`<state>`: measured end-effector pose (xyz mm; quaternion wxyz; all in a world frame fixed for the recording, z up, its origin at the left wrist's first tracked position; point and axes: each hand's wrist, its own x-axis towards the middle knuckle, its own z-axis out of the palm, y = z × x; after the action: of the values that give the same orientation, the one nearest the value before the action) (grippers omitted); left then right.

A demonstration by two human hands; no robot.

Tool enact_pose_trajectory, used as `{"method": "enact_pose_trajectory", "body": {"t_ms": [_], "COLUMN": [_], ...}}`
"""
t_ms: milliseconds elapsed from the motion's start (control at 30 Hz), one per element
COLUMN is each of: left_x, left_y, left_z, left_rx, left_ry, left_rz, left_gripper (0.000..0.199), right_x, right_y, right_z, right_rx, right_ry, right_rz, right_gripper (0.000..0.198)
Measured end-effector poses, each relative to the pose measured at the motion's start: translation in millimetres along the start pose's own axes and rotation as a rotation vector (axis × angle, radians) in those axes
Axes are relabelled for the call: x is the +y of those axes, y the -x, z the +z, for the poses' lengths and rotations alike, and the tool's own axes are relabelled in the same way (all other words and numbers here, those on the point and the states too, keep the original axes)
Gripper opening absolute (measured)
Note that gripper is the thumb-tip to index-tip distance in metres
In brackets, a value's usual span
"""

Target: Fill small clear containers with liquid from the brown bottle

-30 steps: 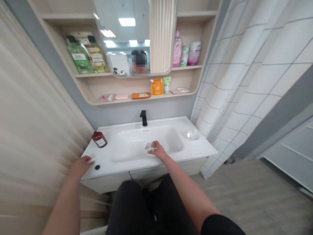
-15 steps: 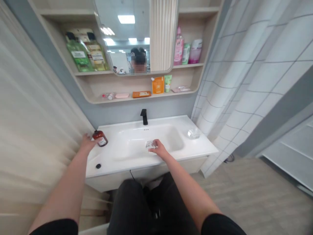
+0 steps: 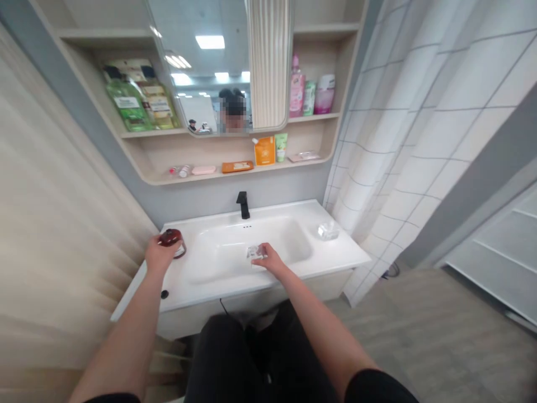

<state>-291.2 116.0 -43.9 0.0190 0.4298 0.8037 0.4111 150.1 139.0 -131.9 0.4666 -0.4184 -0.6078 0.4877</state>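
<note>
My left hand (image 3: 159, 254) is wrapped round a brown bottle (image 3: 171, 237) with a pale label, at the left end of the white washbasin counter. The bottle's black neck shows at the top. A small clear, see-through container (image 3: 254, 252) is pinched in the fingers of my right hand (image 3: 271, 259), above the basin (image 3: 218, 263). What is inside it, if anything, I cannot make out. A small round black piece (image 3: 165, 294) lies on the counter near my left forearm.
Behind the basin stands a black tap (image 3: 243, 206). Another clear object (image 3: 328, 230) sits on the counter's right end. A shelf unit (image 3: 201, 178) with bottles, pouches and a mirror hangs above. Curtains flank the counter: beige (image 3: 84, 196) left, white checked (image 3: 377, 168) right.
My left hand has closed round the brown bottle, which was only touched at its side before. My right hand still holds the clear container over the basin. The view has shifted slightly.
</note>
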Motion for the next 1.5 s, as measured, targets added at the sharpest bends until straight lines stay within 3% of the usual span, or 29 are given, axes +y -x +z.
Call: {"method": "enact_pose_trajectory", "body": {"t_ms": [133, 300, 533, 733, 1233, 1500], "left_x": [26, 61, 86, 93, 123, 127], "left_y": [44, 107, 158, 169, 166, 165], "left_z": [18, 39, 76, 92, 80, 75], "left_rx": [-0.019, -0.13, -0.299, -0.333, -0.329, -0.312], "left_ry": [0.213, 0.221, 0.222, 0.086, -0.313, -0.36], "left_rz": [0.139, 0.403, 0.534, 0.575, 0.73, 0.794], "left_gripper": [0.077, 0.069, 0.069, 0.069, 0.073, 0.069], "right_x": [2, 4, 6, 15, 18, 22], "right_y": [-1, -1, -1, -4, -5, -7], "right_z": [0, 0, 0, 1, 0, 1], "right_rx": [0.009, 0.007, -0.045, -0.045, -0.084, -0.082], "right_ry": [-0.008, 0.001, 0.017, 0.02, 0.051, 0.078], "right_rz": [0.007, 0.004, -0.022, -0.004, -0.01, -0.036], "right_gripper": [0.067, 0.068, 0.077, 0.087, 0.08, 0.081]}}
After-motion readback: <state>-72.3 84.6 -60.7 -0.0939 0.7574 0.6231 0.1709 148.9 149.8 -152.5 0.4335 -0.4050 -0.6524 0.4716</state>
